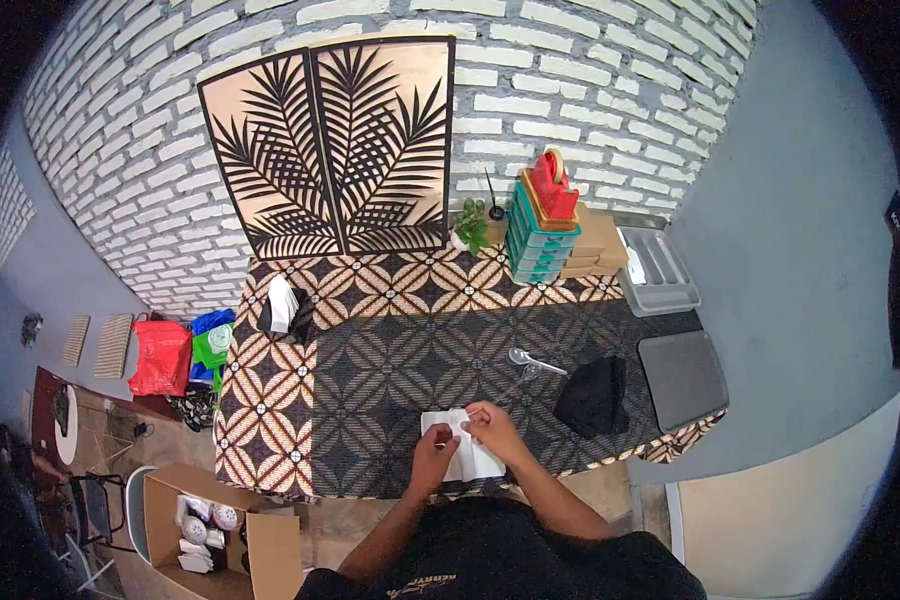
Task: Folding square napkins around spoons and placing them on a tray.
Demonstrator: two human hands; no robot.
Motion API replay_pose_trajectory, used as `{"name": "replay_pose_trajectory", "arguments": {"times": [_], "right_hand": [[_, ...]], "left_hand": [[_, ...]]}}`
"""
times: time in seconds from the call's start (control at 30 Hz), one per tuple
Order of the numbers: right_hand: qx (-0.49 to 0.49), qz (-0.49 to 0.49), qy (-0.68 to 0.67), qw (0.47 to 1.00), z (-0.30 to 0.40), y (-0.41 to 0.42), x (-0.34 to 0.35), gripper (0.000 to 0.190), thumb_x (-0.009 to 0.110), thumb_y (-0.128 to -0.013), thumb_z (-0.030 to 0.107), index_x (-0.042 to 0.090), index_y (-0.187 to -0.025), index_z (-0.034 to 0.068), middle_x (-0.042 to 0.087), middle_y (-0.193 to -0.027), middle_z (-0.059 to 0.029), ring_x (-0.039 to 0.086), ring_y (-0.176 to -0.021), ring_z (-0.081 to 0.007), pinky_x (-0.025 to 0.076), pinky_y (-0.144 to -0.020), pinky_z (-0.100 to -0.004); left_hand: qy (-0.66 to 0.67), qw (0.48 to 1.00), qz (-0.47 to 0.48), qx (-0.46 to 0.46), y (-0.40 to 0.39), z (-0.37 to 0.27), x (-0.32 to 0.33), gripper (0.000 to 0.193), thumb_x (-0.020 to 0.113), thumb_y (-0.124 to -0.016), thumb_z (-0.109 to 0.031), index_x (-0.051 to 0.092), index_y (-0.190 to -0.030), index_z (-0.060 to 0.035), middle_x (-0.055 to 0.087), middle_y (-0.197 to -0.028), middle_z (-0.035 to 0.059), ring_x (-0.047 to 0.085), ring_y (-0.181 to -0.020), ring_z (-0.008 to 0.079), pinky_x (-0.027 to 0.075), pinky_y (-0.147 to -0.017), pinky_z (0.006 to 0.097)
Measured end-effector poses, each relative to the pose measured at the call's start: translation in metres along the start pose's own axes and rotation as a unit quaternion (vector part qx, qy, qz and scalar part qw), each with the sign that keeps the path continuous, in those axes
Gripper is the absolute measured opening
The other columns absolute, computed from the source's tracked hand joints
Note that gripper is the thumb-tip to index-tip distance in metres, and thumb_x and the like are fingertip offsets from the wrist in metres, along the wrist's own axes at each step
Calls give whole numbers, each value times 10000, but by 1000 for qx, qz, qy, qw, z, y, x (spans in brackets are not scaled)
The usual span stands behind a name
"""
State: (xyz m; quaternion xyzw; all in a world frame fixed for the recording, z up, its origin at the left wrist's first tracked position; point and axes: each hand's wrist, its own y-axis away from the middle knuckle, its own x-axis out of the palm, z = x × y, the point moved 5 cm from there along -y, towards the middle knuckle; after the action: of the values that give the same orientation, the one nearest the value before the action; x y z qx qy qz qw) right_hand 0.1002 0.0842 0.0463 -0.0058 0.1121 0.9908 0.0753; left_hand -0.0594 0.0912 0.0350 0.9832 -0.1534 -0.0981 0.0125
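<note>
A piece of white paper, perhaps a napkin (pixel 474 459), lies on the patterned tablecloth near the front edge. My left hand (pixel 433 450) is over its left part, thumb and fingers bent close together at the paper. From the right, my right hand (pixel 493 431) touches its upper part with thumb and forefinger pinched. Whether either hand truly grips the paper is unclear. Up and to the right lie a white plastic spoon (pixel 544 364) and a clear utensil (pixel 529 373). A black cloth item (pixel 594 396) rests farther right.
White napkins (pixel 280 304) stand in a dark holder at the back left. Teal drawers (pixel 541 244), a grey cutlery tray (pixel 664 270) and a dark flat tray (pixel 682 381) are at the right. An open cardboard box (pixel 274 551) stands below the table's left side.
</note>
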Motion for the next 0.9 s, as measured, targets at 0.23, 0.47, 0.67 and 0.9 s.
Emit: {"name": "replay_pose_trajectory", "arguments": {"times": [0.23, 0.47, 0.67, 0.9], "right_hand": [[30, 36, -38, 998, 3, 2, -4, 197, 745, -835, 97, 594, -945, 34, 587, -730, 3, 525, -589, -72, 436, -523, -228], [91, 65, -58, 992, -1, 4, -2, 190, 747, -848, 120, 593, -923, 37, 591, -730, 4, 555, -598, -79, 447, -522, -232], [110, 75, -57, 989, -2, 4, -1, 198, 752, -844, 135, 606, -939, 41, 602, -757, -1, 563, -634, -91, 456, -563, -251], [111, 57, -44, 991, -6, 5, -6, 204, 753, -841, 148, 603, -934, 44, 604, -763, -2, 550, -643, -95, 445, -580, -256]], "left_hand": [[274, 949, 28, -155, 2, 20, 5, 241, 668, -884, -96, 571, -1093, -27, 606, -882, -4, 554, -786, 91, 444, -694, 253], [219, 954, 51, -197, 9, 17, 3, 297, 650, -904, -101, 545, -1172, -28, 591, -882, -15, 536, -767, 64, 424, -652, 232], [284, 931, 27, -226, 13, 30, 5, 330, 638, -916, -100, 532, -1216, -13, 589, -917, 0, 549, -801, 85, 442, -692, 247], [354, 915, 67, -182, 14, 15, 8, 288, 637, -915, -87, 550, -1182, -26, 595, -925, 12, 563, -865, 133, 458, -833, 295]]}}
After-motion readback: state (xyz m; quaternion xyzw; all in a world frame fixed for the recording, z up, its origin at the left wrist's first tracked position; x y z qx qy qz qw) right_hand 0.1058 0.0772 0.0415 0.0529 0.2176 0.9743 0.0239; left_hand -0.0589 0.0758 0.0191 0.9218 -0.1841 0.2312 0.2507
